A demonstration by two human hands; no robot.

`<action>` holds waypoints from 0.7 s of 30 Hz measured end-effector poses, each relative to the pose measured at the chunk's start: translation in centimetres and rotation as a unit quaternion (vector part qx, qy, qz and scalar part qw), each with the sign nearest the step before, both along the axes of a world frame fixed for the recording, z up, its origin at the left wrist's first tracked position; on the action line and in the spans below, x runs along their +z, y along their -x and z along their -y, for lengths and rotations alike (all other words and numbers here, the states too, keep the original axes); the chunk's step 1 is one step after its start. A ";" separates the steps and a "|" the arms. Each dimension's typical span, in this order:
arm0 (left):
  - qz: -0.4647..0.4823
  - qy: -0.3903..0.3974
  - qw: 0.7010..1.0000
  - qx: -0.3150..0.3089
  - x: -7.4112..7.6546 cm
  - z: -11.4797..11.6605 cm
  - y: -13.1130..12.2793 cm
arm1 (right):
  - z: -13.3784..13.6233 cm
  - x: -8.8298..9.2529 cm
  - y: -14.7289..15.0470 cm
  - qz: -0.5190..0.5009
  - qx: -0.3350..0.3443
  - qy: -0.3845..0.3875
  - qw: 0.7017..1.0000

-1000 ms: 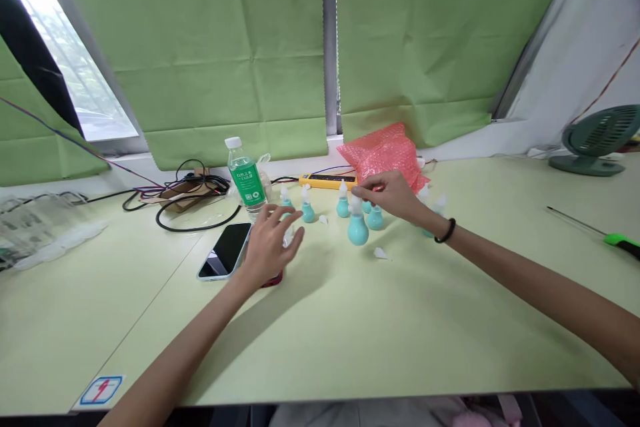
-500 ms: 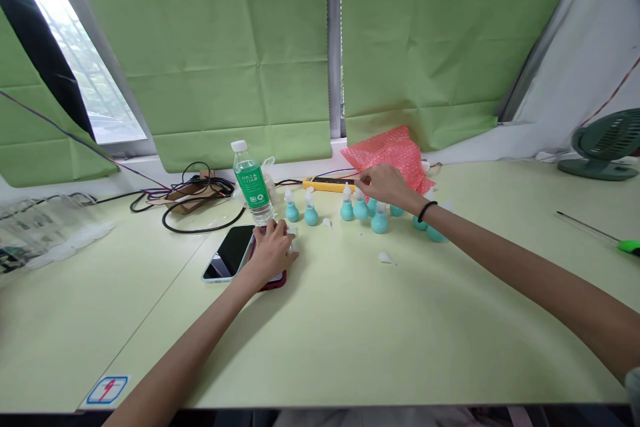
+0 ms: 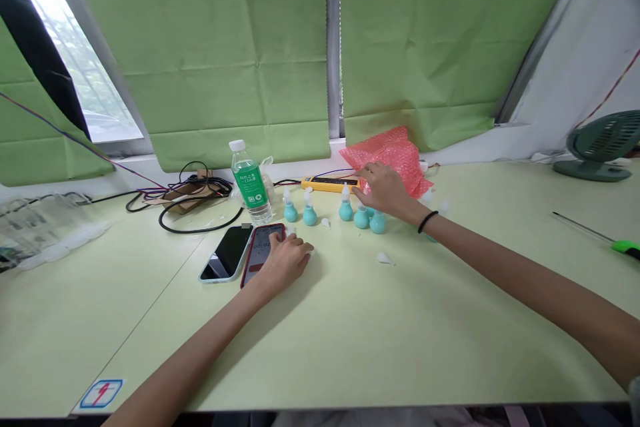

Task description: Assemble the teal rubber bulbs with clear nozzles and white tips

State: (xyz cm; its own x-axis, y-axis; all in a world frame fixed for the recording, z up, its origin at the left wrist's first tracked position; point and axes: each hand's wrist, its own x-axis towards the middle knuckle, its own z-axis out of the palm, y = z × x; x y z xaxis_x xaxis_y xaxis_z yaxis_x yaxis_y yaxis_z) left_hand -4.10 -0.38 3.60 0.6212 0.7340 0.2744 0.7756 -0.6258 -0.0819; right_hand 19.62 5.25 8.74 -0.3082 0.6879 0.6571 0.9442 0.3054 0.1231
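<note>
My left hand [image 3: 287,260] lies low over the right edge of a red-cased phone [image 3: 259,250], thumb near its lit screen and the other fingers bent towards the table on the right. A small whitish bit shows by its fingertips; what it is I cannot make out. My right hand [image 3: 384,188] hovers over a group of turquoise squeeze bulbs with clear nozzles, thumb and fingers apart, nothing seen in them. Nearest its thumb is one upright bulb [image 3: 345,211]; others are partly hidden under the hand and wrist. Two more, a bulb [image 3: 291,212] and its neighbour [image 3: 310,215], stand left.
A second phone [image 3: 227,255] lies left of the red one, with a water bottle [image 3: 251,186] behind. White cap-like pieces, one here [image 3: 385,258], lie on the table. Pink bubble wrap [image 3: 395,154], a yellow power strip [image 3: 327,184], black cables [image 3: 200,190], a screwdriver [image 3: 625,247] and a fan [image 3: 597,147] surround.
My left hand has slid right, uncovering the red phone's screen. My right hand has opened from a pinched shape, its fingers spreading above the bulbs. The view has shifted slightly.
</note>
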 end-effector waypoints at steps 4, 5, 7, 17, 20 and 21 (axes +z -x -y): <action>0.083 0.047 0.991 -0.092 -1.1 1.5 -1.2 | 3.9 -2.1 1.0 0.106 0.113 0.052 0.987; 0.102 0.063 0.986 -0.113 -1.4 1.8 -1.4 | 4.9 -2.9 1.0 0.124 0.126 0.084 0.981; 0.129 0.092 0.977 -0.142 -2.0 2.2 -1.8 | 6.6 -4.3 0.6 0.126 0.129 0.123 0.976; 0.137 0.101 0.972 -0.161 -1.6 4.1 -2.8 | 8.5 -6.4 -3.9 -0.003 0.140 0.262 0.955; 0.108 0.108 0.966 -0.209 -1.3 5.4 -3.3 | 8.6 -6.7 -3.4 -0.052 0.151 0.274 0.949; 0.093 0.109 0.964 -0.222 -1.4 5.6 -3.5 | 8.6 -6.9 -3.2 -0.061 0.155 0.274 0.947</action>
